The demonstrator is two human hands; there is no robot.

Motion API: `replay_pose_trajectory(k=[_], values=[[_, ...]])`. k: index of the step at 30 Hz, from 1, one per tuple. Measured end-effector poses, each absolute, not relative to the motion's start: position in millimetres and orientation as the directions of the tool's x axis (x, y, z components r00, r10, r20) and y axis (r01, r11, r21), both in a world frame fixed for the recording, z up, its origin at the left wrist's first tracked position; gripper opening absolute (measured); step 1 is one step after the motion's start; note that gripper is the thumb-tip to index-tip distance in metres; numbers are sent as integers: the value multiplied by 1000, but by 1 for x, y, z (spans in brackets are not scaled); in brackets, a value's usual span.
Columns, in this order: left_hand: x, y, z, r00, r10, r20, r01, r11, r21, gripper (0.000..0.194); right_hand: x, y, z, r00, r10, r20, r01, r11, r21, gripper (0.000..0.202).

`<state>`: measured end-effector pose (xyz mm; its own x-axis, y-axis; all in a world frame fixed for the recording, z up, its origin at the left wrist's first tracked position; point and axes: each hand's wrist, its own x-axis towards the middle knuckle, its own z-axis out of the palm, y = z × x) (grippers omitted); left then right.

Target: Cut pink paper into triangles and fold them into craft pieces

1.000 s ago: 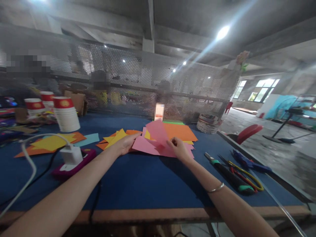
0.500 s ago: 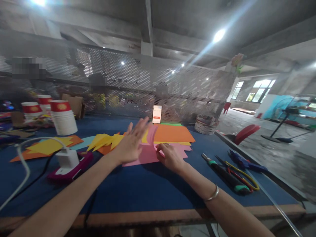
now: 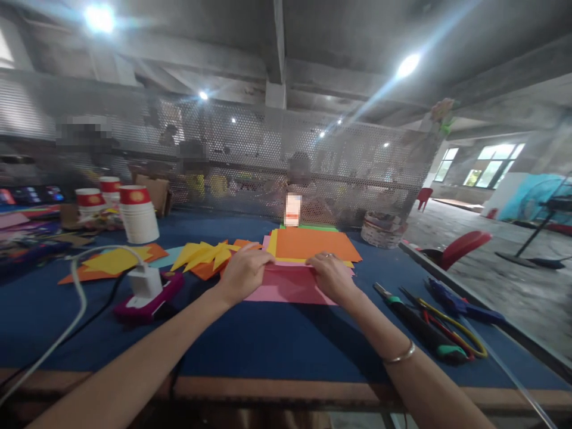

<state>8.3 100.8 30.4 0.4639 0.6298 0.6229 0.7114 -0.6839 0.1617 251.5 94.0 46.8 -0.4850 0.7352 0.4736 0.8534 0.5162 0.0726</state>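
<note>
Perforated grey screening stands behind a blue tabletop under bright lamps. Near the middle of the tabletop lies a pink sheet, its far edge bent up, in front of orange paper. The left hand pinches the raised edge near one end, the right hand near the other; the two are apart, with pink paper between them. Stacked paper cups at the left wear a red band with a round gold emblem, too blurred to read. An upright phone shows a red strip, its writing pixelated past reading.
</note>
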Motion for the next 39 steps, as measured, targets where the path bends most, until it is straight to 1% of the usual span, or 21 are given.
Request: replay_pose_trajectory(k=[3, 6, 10, 11, 13, 15, 17, 19, 22, 24, 27, 29, 30, 32, 35, 37, 39], values=[[2, 103, 31, 413, 649, 639, 736, -651, 184, 33, 267, 79, 67, -420, 709, 566, 884, 461, 79, 19], [-3, 104, 29, 415, 672, 614, 749, -635, 189, 29, 271, 39, 73, -454, 648, 611, 856, 509, 96, 10], [-5, 83, 25, 493, 690, 530, 733, -657, 175, 26, 261, -17, 47, -540, 601, 589, 776, 627, 71, 21], [-3, 72, 23, 512, 687, 515, 723, -669, 172, 29, 258, -27, 38, -551, 596, 584, 759, 649, 53, 23], [4, 44, 20, 566, 666, 486, 693, -704, 156, 50, 251, -39, 20, -549, 594, 588, 737, 676, 6, 25], [12, 17, 16, 625, 649, 434, 636, -746, 199, 58, 246, -44, 7, -536, 594, 600, 722, 691, -40, 26], [19, -4, 10, 657, 664, 356, 610, -747, 266, 68, 242, -46, 0, -523, 591, 614, 706, 704, -77, 29], [21, -15, 3, 643, 701, 308, 629, -713, 311, 63, 240, -46, -2, -507, 594, 625, 695, 711, -111, 32], [20, -17, -8, 611, 735, 294, 664, -678, 316, 61, 242, -46, -3, -473, 611, 635, 688, 706, -167, 35], [19, -16, -15, 602, 710, 366, 653, -701, 286, 55, 246, -46, -4, -451, 630, 633, 684, 699, -209, 34], [23, -16, -23, 554, 627, 548, 616, -751, 236, 29, 252, -46, -5, -411, 678, 609, 683, 672, -286, 30], [27, -15, -25, 485, 604, 632, 611, -751, 249, 26, 255, -45, -5, -377, 721, 581, 692, 637, -341, 25], [29, -14, -25, 450, 616, 646, 614, -739, 277, 25, 256, -43, -4, -356, 744, 565, 700, 613, -366, 22], [32, -11, -25, 399, 666, 630, 614, -704, 356, 21, 257, -40, -3, -303, 778, 551, 714, 568, -410, 16], [33, -6, -26, 372, 746, 553, 625, -642, 445, 20, 257, -34, -1, -249, 815, 523, 729, 513, -452, 14], [31, -5, -28, 365, 768, 526, 643, -617, 454, 22, 257, -30, 0, -246, 823, 513, 735, 503, -455, 12], [28, -7, -27, 376, 772, 513, 664, -610, 432, 23, 256, -28, -2, -268, 814, 516, 732, 520, -440, 12]])
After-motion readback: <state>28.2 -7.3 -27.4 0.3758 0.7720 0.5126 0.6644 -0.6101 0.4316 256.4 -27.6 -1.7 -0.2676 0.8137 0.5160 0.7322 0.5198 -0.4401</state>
